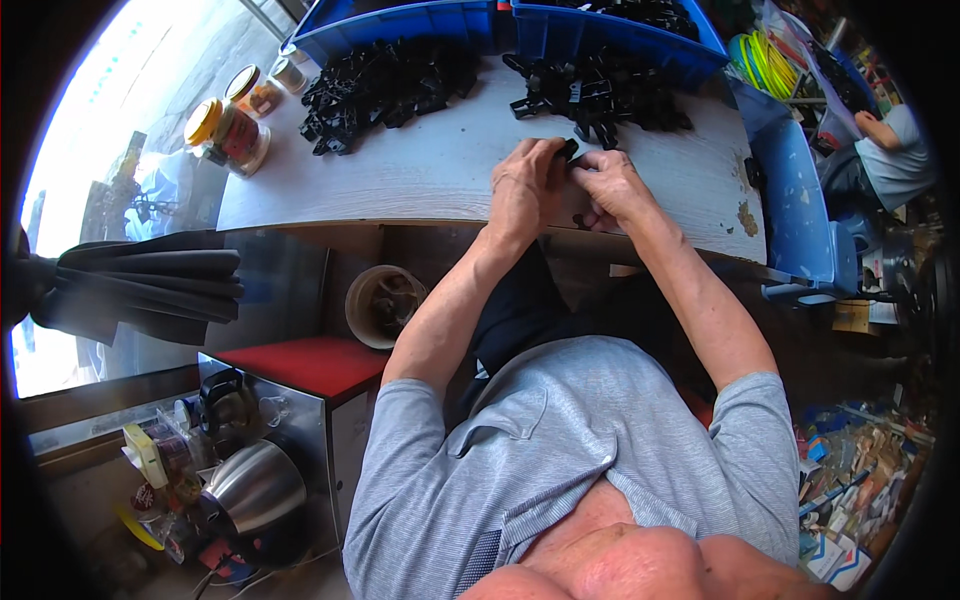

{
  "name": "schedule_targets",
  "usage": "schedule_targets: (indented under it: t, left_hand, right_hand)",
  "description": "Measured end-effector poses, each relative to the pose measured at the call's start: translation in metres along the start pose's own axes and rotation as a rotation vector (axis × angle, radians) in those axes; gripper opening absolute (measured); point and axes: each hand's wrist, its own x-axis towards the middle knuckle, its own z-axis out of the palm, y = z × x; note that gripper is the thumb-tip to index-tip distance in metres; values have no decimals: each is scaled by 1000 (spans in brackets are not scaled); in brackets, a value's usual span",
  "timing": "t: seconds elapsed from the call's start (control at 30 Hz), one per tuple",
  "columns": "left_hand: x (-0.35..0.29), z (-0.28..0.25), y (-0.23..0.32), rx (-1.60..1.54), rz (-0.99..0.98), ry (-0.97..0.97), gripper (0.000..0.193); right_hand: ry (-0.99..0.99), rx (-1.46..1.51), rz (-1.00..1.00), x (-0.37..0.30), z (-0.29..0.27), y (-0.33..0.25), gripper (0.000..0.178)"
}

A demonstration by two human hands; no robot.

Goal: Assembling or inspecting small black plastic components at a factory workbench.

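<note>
Close together over the near edge of the table, both my hands work at a small black plastic part (pixel 569 150). My left hand (pixel 524 188) is closed around it, so only its upper end shows between the fingers. The thumb and fingers of my right hand (pixel 612 186) pinch at its right side; what exactly they grip is partly hidden. Just beyond my hands lies a pile of black plastic parts (pixel 590 95). A second pile of similar black parts (pixel 375 90) spreads farther left on the white table (pixel 440 165).
Blue bins (pixel 400 25) stand along the table's far side. Jars with yellow lids (pixel 228 135) sit at its left end. A blue plastic chair (pixel 800 190) stands to the right, a round bucket (pixel 385 305) below the table. A kettle (pixel 255 485) is lower left; another person (pixel 890 150) sits far right.
</note>
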Motion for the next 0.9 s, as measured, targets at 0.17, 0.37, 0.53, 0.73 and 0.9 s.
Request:
schedule_targets:
  t: [0.17, 0.37, 0.53, 0.73, 0.9]
  left_hand:
    - [0, -4, -4, 82, 114, -40, 24]
    - [-3, -11, -5, 107, 135, -71, 25]
    - [-5, -13, -2, 123, 168, -78, 28]
    - [-13, -23, -5, 149, 215, -58, 27]
    - [-13, -32, -7, 152, 202, -99, 29]
  right_hand:
    - [-12, 89, -27, 4, -7, 8, 27]
    - [-21, 65, -271, 11, -8, 5, 41]
    - [-115, -11, -201, 18, -11, -2, 40]
    - [-128, -112, -193, 19, -10, -5, 39]
    - [-111, -160, -190, 18, -9, -4, 37]
